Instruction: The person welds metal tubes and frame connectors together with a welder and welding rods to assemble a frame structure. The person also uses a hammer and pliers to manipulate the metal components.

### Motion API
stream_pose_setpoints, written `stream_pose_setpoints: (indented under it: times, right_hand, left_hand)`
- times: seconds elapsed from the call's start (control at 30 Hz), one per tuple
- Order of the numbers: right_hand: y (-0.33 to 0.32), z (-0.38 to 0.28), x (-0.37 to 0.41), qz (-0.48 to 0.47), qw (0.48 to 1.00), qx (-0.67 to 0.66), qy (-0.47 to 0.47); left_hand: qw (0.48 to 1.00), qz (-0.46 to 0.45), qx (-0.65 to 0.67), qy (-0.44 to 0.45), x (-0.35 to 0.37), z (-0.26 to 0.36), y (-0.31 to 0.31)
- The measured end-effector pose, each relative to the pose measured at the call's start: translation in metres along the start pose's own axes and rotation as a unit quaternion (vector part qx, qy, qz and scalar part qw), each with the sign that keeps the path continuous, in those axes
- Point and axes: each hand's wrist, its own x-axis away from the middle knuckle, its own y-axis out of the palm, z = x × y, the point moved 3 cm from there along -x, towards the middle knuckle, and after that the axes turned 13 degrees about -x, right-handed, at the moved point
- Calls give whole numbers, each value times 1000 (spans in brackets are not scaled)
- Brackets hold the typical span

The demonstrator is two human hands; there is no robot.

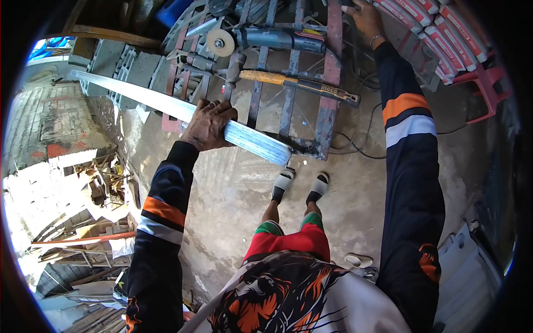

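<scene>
My left hand (211, 125) is closed over a long silvery metal tube (150, 99), which slants from the upper left to near my feet. The tube's near end lies by the corner of a rusty metal frame (331, 61). My right hand (367, 22) is stretched out at the top edge, beside the frame's right bar; its thumb is extended, and part of the hand is cut off. On the frame lie an angle grinder (277, 40) with a tan disc (220, 43) and a hammer (266, 77) with a yellow and black handle.
Stacked red-and-white packets (452, 39) stand at the upper right, above a red plastic stool (488, 91). A black cable (369, 133) loops over the concrete floor. Grey hollow blocks (130, 69) sit at the upper left. Wood scraps (108, 180) lie at the left.
</scene>
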Motion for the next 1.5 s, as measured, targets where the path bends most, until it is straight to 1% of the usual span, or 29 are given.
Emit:
stream_pose_setpoints:
  times: [0.03, 0.07, 0.13, 0.17, 0.2, 0.23, 0.27, 0.3, 0.33, 0.37, 0.4, 0.43, 0.47, 0.6, 0.67, 0.73, 0.8, 0.83, 0.9, 0.93, 1.07, 1.13, 1.2, 1.23, 1.27, 1.33, 1.4, 1.47, 1.5]
  right_hand:
    - [-6, -10, -5, 49, 998, -33, 21]
    - [-7, 2, -19, 62, 998, -27, 12]
    - [-19, 13, -41, 217, 969, -22, -120]
    - [-36, 6, -38, 167, 941, -291, 51]
    - [-54, -10, -34, 235, 927, -286, 52]
    - [-79, -15, -25, 207, 938, -262, 88]
    - [-102, -23, -7, 184, 941, -281, 37]
    - [-117, -32, 20, 185, 896, -403, 17]
    - [-135, -27, 46, 202, 862, -464, 30]
    - [-149, -43, 85, 194, 860, -471, 33]
    - [-164, -56, 127, 181, 882, -428, 82]
    - [-168, -83, 170, 217, 830, -505, 93]
    - [-174, -96, 215, 232, 812, -526, 100]
    - [-174, -160, 390, 315, 822, -446, 165]
    - [-163, -207, 452, 368, 827, -354, 235]
    - [-155, -235, 510, 348, 825, -322, 308]
    - [-141, -270, 547, 324, 832, -346, 290]
    - [-135, -284, 558, 328, 831, -347, 286]
    - [-126, -314, 574, 265, 908, -136, 295]
    - [-118, -321, 589, 284, 875, -148, 364]
    - [-96, -360, 615, 268, 864, -227, 361]
    - [-90, -369, 633, 222, 917, -110, 314]
    - [-82, -388, 640, 208, 852, -192, 441]
    - [-74, -386, 649, 233, 861, -211, 399]
    - [-71, -384, 658, 234, 861, -212, 398]
    - [-66, -383, 667, 184, 891, -188, 370]
    - [-62, -381, 672, 176, 892, -166, 381]
    - [-60, -379, 669, 144, 947, -56, 281]
    - [-59, -379, 669, 146, 947, -58, 280]
  left_hand:
    - [1000, -16, 3, -1, -3, -2, 0]
    - [999, 32, -6, 3, -1, -1, 0]
    - [1000, 28, -5, 2, -1, -3, 1]
    - [1000, 17, 9, -1, -2, -1, -2]
    - [1000, 18, 5, -1, -2, -1, -5]
    - [1000, 27, 3, 6, -2, -2, -3]
    - [999, 33, 1, 14, -1, -3, 0]
    - [998, 53, 4, 19, 0, -3, 2]
    - [998, 52, -6, 17, 1, -4, 2]
    - [998, 60, -8, 24, 1, -4, 2]
    - [997, 68, -10, 32, 1, -4, 1]
    - [996, 73, -19, 41, 2, -4, -1]
    - [996, 75, -17, 48, 1, -6, 1]
    - [995, 76, -3, 57, 5, -5, 3]
    - [994, 83, -14, 66, 1, -7, 6]
    - [994, 77, -17, 74, 0, -6, 4]
    - [996, 66, -27, 61, 0, -6, 5]
    - [995, 74, -35, 65, 0, -6, 5]
    - [994, 81, -38, 65, 0, -6, 5]
    - [994, 82, -37, 63, 0, -6, 5]
    - [997, 47, -48, 37, -1, -5, 5]
    - [994, 81, -47, 54, -1, -4, 5]
    - [996, 54, -61, 29, 1, 0, 1]
    - [996, 54, -67, 26, 2, 1, 0]
    - [996, 54, -74, 24, 2, 1, 0]
    - [995, 62, -71, 29, 1, -1, 5]
    - [994, 74, -73, 29, 1, -2, 5]
    - [994, 62, -81, 26, 3, 0, 2]
    - [995, 46, -85, 23, 3, 1, 1]
